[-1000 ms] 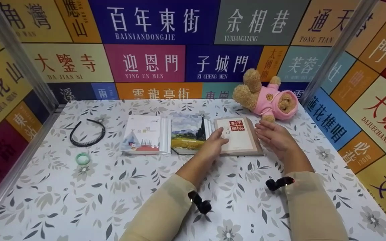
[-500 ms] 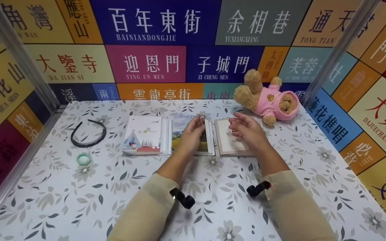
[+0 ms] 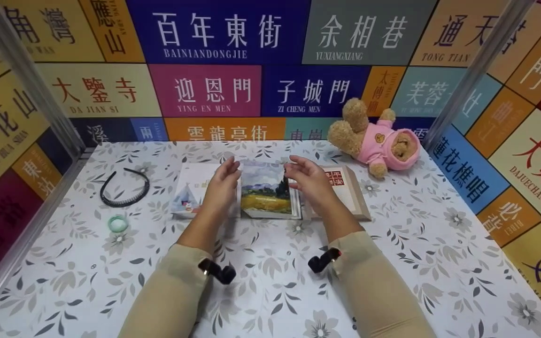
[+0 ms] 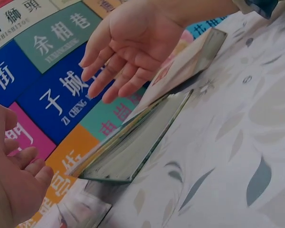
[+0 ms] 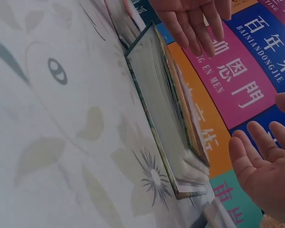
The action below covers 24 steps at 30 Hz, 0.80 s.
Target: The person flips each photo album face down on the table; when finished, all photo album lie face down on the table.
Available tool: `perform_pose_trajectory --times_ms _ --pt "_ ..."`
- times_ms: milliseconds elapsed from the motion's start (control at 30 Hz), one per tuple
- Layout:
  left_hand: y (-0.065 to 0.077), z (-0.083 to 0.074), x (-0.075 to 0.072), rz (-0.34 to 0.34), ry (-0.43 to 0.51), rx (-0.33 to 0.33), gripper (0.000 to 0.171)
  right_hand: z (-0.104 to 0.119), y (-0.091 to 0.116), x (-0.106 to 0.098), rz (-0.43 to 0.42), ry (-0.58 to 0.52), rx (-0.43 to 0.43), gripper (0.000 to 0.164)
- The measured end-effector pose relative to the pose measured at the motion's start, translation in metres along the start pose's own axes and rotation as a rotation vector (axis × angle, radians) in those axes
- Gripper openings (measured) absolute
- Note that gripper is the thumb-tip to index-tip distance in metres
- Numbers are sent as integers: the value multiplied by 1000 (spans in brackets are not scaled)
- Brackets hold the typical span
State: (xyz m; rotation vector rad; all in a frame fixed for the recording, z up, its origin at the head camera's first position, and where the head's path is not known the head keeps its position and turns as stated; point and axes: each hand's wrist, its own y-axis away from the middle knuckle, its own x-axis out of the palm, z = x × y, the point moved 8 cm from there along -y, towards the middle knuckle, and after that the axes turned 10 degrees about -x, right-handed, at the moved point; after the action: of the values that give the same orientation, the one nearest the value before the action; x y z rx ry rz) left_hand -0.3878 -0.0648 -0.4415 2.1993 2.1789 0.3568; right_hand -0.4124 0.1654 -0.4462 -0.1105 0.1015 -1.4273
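Three books lie in a row on the table. The middle book (image 3: 265,190) has a landscape painting on its cover; its page edges show in both wrist views. My left hand (image 3: 222,188) is above the gap between it and the white book with a tent picture (image 3: 187,199), partly covering that one. Over the middle book's right edge is my right hand (image 3: 312,184), which hides part of the beige book with red squares (image 3: 351,195). Both palms face each other with fingers loosely extended. Neither hand holds anything, and the wrist views show them apart from the middle book.
A black headband (image 3: 125,188) and a pale green ring-shaped band (image 3: 118,223) lie at the left. A teddy bear in a pink hoodie (image 3: 378,138) lies at the back right, near the wall panels (image 3: 204,89). Patterned cloth (image 3: 270,281) covers the table.
Both hands have moved left, from either side of the beige book to either side of the middle book. The books and other objects stay in place.
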Motion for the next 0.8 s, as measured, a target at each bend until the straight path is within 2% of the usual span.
perform_pose_trajectory --times_ms 133,400,533,700,800 --pt "-1 9 -1 15 -43 -66 62 -8 1 0 -13 27 17 53" --pt "-6 27 2 -15 -272 -151 70 -21 5 2 31 85 60 58" --pt "-6 33 4 -3 -321 -150 77 -25 7 5 73 84 85 62" --pt "-5 35 4 7 -388 -132 72 -27 11 10 100 91 114 64" --pt "-6 35 2 2 -398 -144 71 -29 13 16 120 60 129 64"
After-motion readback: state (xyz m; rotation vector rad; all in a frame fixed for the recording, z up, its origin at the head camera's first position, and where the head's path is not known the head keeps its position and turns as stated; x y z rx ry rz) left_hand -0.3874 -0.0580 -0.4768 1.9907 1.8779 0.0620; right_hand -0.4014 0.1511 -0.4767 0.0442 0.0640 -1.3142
